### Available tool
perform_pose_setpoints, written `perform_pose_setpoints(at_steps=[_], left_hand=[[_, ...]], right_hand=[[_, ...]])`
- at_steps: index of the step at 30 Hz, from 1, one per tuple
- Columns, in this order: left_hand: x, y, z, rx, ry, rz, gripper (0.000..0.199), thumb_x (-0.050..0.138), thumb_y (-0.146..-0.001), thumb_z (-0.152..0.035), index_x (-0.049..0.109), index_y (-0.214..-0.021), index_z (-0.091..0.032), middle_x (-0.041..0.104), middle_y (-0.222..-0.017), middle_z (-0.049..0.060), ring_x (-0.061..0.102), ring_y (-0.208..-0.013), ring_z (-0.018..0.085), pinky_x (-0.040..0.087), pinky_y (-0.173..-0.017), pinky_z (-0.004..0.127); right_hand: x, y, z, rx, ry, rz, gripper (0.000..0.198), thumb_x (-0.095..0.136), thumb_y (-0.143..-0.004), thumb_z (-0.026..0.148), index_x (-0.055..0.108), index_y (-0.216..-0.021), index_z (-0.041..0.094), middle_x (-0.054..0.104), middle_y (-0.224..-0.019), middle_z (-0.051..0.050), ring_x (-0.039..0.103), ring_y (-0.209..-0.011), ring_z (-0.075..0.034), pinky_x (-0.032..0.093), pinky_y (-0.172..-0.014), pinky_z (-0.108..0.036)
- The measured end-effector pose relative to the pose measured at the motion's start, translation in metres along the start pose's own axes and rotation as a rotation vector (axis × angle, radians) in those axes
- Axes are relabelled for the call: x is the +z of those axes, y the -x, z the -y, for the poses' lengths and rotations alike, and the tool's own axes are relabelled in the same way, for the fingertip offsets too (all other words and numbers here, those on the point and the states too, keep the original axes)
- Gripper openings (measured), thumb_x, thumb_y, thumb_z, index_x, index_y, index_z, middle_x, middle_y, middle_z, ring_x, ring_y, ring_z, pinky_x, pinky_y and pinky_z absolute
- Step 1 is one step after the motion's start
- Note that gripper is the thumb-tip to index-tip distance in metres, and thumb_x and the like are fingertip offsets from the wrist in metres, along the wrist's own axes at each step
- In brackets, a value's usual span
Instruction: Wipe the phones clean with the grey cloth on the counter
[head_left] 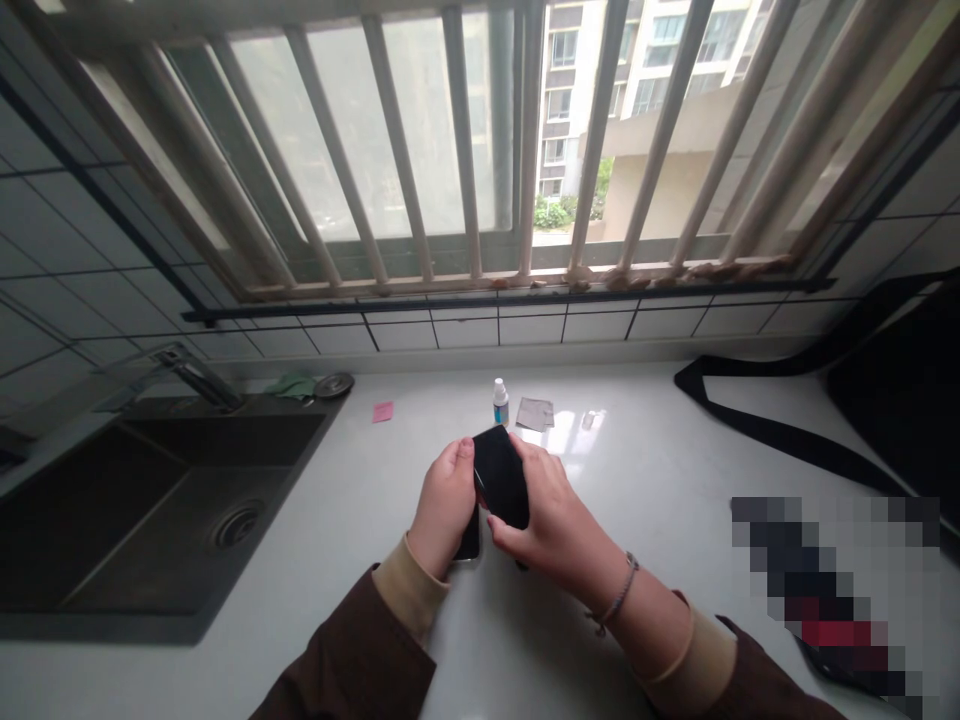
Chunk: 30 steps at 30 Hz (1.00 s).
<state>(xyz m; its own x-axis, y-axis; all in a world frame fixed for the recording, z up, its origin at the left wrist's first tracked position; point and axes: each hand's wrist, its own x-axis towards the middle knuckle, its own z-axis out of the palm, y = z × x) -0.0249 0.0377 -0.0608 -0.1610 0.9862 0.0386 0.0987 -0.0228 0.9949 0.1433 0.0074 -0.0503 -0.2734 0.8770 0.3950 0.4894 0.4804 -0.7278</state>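
A black smartphone (501, 478) is held up and tilted between both hands above the white countertop (360, 560). My left hand (444, 498) grips its left edge, with the thumb near the top corner. My right hand (553, 505) holds the other side, fingers along the upper right and thumb at the lower edge. Under my left hand lies a second dark, flat, phone-like thing (469, 540), mostly hidden. Just beyond the smartphone stands a small white bottle (500, 400) with a blue label. A grey cloth or wipe (535, 414) lies to its right.
At the left is a dark sink (187, 540) with a faucet (199, 375). Around the counter are a pink note (383, 411), a small clear piece (590, 419), and a black bag strap (780, 435). A blurred-out patch covers something at the lower right. A barred window stands behind.
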Motion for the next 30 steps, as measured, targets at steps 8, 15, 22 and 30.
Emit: perform_pose_setpoints(at_steps=[8, 15, 22, 30], left_hand=[[0.001, 0.006, -0.011, 0.033, -0.078, 0.278, 0.045, 0.052, -0.103, -0.061, 0.067, -0.095, -0.019, 0.068, -0.084, 0.003, 0.059, -0.076, 0.02, 0.046, -0.069, 0.03], [0.0, 0.009, -0.018, 0.106, -0.117, 0.417, 0.043, 0.046, -0.107, -0.057, 0.063, -0.095, -0.019, 0.063, -0.089, 0.003, 0.055, -0.081, 0.019, 0.044, -0.073, 0.03], [-0.001, 0.012, -0.02, 0.183, -0.236, 0.432, 0.04, 0.043, -0.109, -0.052, 0.067, -0.108, -0.02, 0.07, -0.098, 0.004, 0.062, -0.09, 0.022, 0.045, -0.082, 0.031], [0.001, 0.014, -0.026, 0.196, -0.206, 0.457, 0.04, 0.044, -0.109, -0.051, 0.068, -0.111, -0.019, 0.071, -0.101, 0.006, 0.063, -0.092, 0.023, 0.046, -0.084, 0.032]], right_hand=[[-0.01, -0.016, -0.031, 0.481, -0.428, -0.046, 0.065, 0.033, -0.104, 0.072, 0.07, -0.097, 0.019, 0.068, -0.078, -0.005, 0.064, -0.07, -0.022, 0.05, -0.065, -0.033], [-0.013, -0.015, -0.032, 0.369, -0.261, -0.065, 0.065, 0.03, -0.105, 0.073, 0.049, -0.068, 0.023, 0.055, -0.067, -0.002, 0.052, -0.066, -0.02, 0.038, -0.062, -0.032], [-0.012, -0.012, -0.033, 0.308, -0.215, -0.069, 0.059, 0.027, -0.109, 0.064, 0.052, -0.075, 0.023, 0.06, -0.072, -0.003, 0.055, -0.069, -0.021, 0.038, -0.065, -0.032], [-0.013, -0.013, -0.029, 0.297, -0.12, -0.105, 0.06, 0.028, -0.109, 0.063, 0.049, -0.069, 0.024, 0.057, -0.066, -0.002, 0.053, -0.064, -0.02, 0.035, -0.062, -0.032]])
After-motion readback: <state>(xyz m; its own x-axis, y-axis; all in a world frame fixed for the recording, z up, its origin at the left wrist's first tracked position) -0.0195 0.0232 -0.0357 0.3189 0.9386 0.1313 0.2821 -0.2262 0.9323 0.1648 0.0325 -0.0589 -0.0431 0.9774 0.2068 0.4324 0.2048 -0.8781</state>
